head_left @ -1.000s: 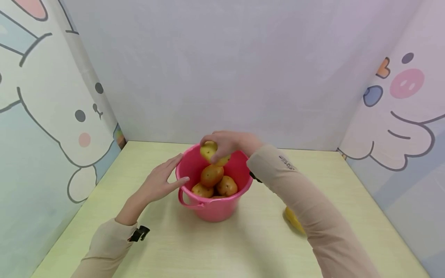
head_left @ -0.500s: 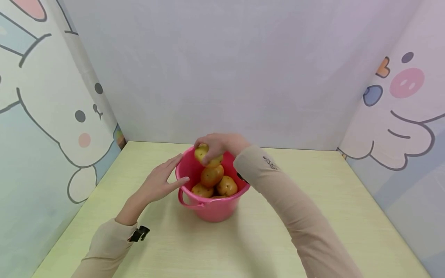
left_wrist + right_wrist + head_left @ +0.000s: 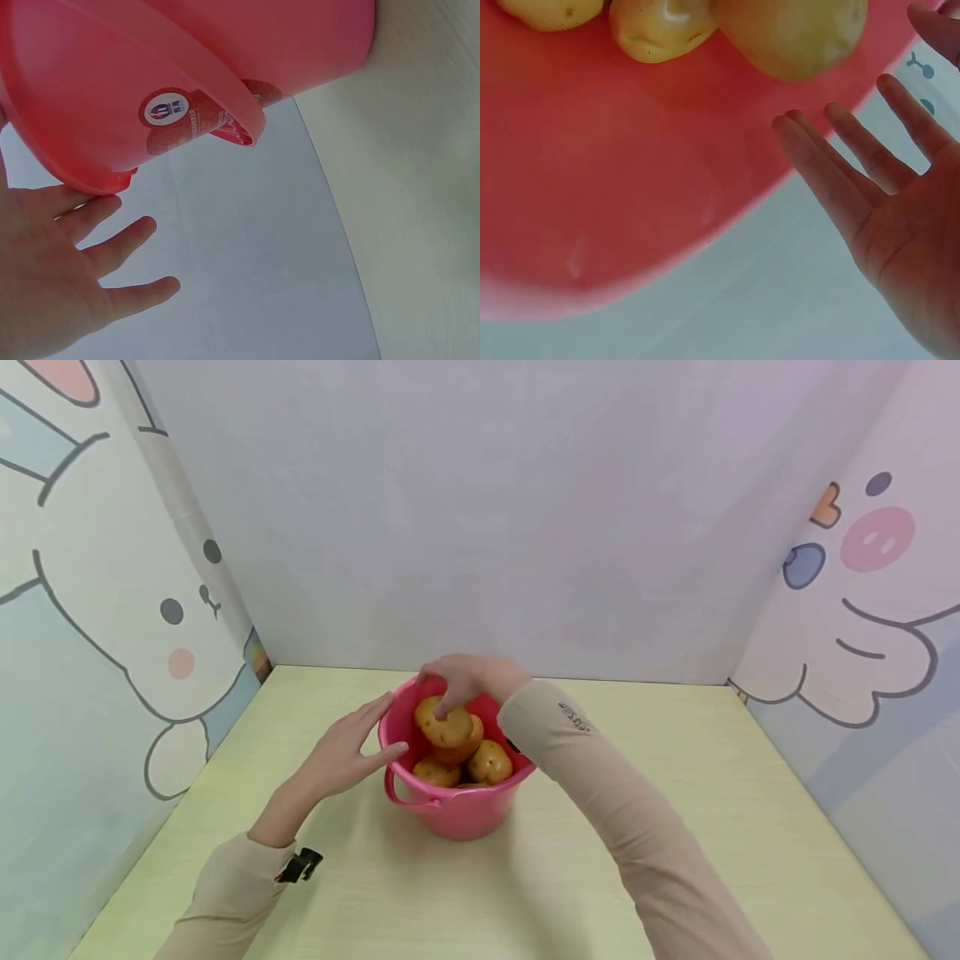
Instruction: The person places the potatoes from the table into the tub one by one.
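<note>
A pink bucket [image 3: 465, 817] with several potatoes in it stands on the table. My left hand [image 3: 347, 748] rests on its left rim, thumb over the edge. In the left wrist view, that hand's fingers [image 3: 124, 247] are spread and straight, some touching the rim. My right hand [image 3: 476, 675] is over the bucket's back rim, just above the topmost potato [image 3: 444, 724]. The right wrist view shows the right fingers [image 3: 859, 154] extended and apart from the nearest potato [image 3: 799, 34]. Other potatoes [image 3: 490, 762] lie lower down in the bucket.
The pale yellow table [image 3: 360, 902] runs back to a plain light wall [image 3: 480, 527]. Walls with cartoon animals flank it left and right. The bucket's handle [image 3: 408, 803] hangs down at its front left. My right sleeve [image 3: 622, 818] crosses over the table's right side.
My right hand has moved left and let go of the potato, which has dropped onto the others in the bucket. A yellow thing on the right is now hidden behind my sleeve. The left hand stays put.
</note>
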Demonstrator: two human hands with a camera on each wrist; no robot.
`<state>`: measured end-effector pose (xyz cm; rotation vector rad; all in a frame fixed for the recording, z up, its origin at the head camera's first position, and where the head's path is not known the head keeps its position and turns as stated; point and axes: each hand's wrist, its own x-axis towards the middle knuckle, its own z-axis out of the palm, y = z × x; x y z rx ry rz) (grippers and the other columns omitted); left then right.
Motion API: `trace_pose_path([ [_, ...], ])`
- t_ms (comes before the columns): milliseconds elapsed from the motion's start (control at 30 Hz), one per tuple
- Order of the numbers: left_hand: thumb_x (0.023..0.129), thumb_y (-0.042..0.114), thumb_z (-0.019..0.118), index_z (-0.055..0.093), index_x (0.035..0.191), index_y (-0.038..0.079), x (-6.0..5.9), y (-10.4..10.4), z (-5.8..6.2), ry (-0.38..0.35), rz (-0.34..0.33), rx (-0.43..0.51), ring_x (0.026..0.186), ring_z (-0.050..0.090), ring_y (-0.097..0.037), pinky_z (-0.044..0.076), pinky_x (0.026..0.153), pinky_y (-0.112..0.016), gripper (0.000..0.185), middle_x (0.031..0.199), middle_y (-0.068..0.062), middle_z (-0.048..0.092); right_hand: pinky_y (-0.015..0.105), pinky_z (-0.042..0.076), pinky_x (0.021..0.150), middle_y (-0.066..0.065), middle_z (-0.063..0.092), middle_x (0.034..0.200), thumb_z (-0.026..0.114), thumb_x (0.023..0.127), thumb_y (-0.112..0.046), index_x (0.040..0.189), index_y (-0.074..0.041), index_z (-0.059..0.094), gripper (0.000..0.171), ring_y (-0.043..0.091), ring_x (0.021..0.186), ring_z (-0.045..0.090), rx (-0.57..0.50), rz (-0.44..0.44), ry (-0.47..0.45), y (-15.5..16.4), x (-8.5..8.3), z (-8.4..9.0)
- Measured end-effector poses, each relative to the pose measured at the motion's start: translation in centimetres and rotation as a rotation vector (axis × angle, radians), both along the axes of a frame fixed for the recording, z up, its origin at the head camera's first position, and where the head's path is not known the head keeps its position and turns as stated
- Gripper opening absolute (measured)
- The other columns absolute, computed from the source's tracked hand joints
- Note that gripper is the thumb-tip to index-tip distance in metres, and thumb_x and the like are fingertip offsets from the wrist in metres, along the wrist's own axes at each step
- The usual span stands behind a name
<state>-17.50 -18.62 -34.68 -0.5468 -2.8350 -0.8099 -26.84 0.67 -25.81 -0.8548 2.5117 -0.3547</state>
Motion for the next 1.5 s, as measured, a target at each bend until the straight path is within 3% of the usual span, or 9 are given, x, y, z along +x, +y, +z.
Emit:
trace_pose_path([
  [167,0.081,0.048,0.056,0.024,0.14,0.011,0.0,0.0,0.0,0.001,0.0,0.005,0.121,0.032,-0.031,0.032,0.088,-0.056,0.077,0.137,-0.01,0.032,0.031,0.049,0.066,-0.001,0.047,0.117,0.073,0.072,-0.023,0.123,-0.023,0.045,0.058,0.015,0.104,0.04,-0.03,0.035,0.031,0.7,-0.5,0.1],
  [433,0.078,0.041,0.062,0.024,0.14,0.011,0.0,0.1,0.0,-0.011,0.017,0.017,0.12,0.033,-0.032,0.038,0.084,-0.055,0.079,0.136,-0.011,0.033,0.026,0.049,0.065,-0.001,0.046,0.12,0.078,0.066,-0.026,0.124,-0.022,0.044,0.067,0.018,0.106,0.041,-0.123,0.037,0.079,2.9,-0.9,0.3],
  [833,0.078,0.046,0.06,0.024,0.14,0.011,0.1,0.0,-0.1,-0.011,0.024,0.023,0.12,0.032,-0.032,0.037,0.084,-0.056,0.08,0.137,-0.011,0.033,0.031,0.047,0.075,0.007,0.05,0.115,0.073,0.071,-0.028,0.121,-0.012,0.05,0.057,0.022,0.104,0.045,-0.181,0.194,0.274,7.0,-2.0,0.4],
  [1100,0.079,0.04,0.062,0.024,0.14,0.011,0.1,0.0,-0.1,-0.005,0.021,0.027,0.121,0.032,-0.032,0.036,0.085,-0.057,0.078,0.137,-0.011,0.032,0.031,0.047,0.074,0.0,0.049,0.112,0.072,0.072,-0.029,0.121,-0.017,0.05,0.055,0.017,0.1,0.046,-0.208,0.16,0.33,9.8,-2.1,-0.3],
  [1500,0.079,0.043,0.061,0.024,0.14,0.011,-0.1,0.1,-0.2,-0.001,0.013,0.024,0.121,0.032,-0.032,0.035,0.085,-0.057,0.078,0.137,-0.011,0.032,0.037,0.047,0.077,0.001,0.048,0.116,0.073,0.071,-0.027,0.121,-0.016,0.05,0.057,0.018,0.101,0.046,-0.246,0.112,0.344,13.0,-1.4,-1.5],
])
